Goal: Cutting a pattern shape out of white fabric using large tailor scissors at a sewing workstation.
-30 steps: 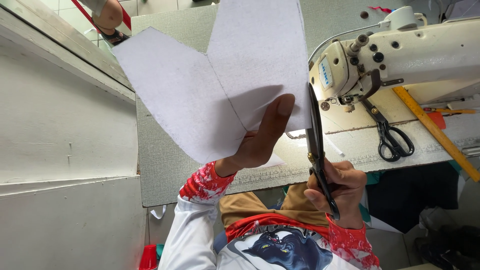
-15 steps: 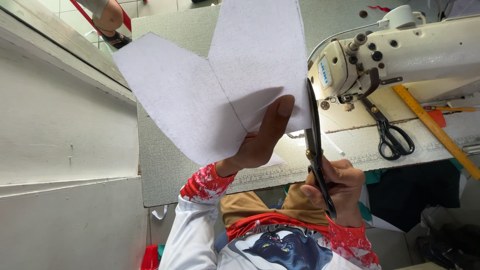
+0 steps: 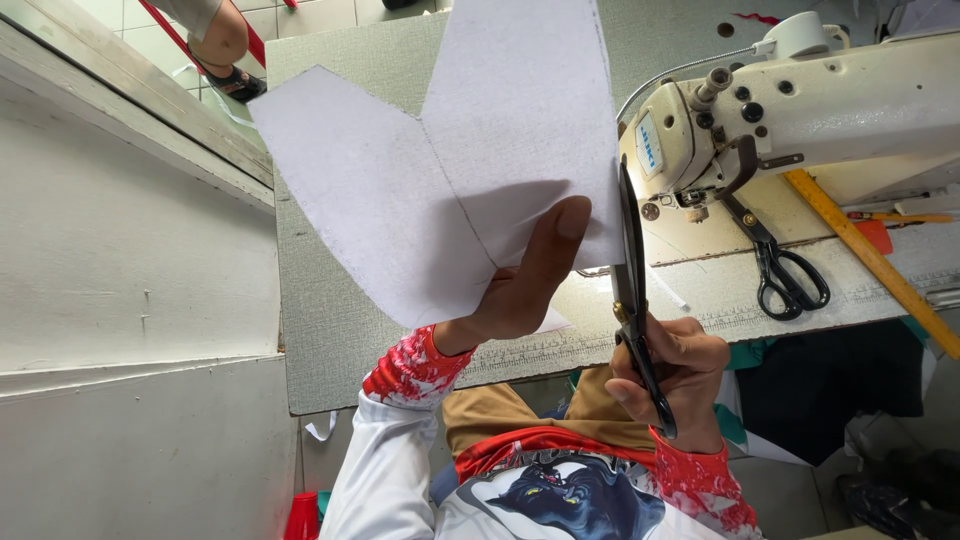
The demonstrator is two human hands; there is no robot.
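- Over the grey worktable point(image 3: 330, 330), in the head view, the left hand point(image 3: 520, 290) is holding up a white cut piece of fabric point(image 3: 440, 170); its fingers are closed on the lower edge, with the thumb lying up across the near face; the piece is hanging clear of the table, between the camera and the tabletop.
- Beside it, the right hand point(image 3: 675, 375) is gripping black shears point(image 3: 632, 290), fingers curled tight through the handles; the blades are standing almost upright along the fabric's right edge, and I cannot tell whether they are parted or together, being seen edge-on.
- Compared with half a second ago, the shears are sitting at much the same spot on that edge and the fabric is held at the same tilt; by my judgement the trimming along this side is barely advancing, so the cut is either pausing or being lined up.
- Behind, a cream sewing machine point(image 3: 800, 110) is standing on the table; a second pair of black scissors point(image 3: 785, 270) and a yellow ruler point(image 3: 870, 260) are lying near its base.
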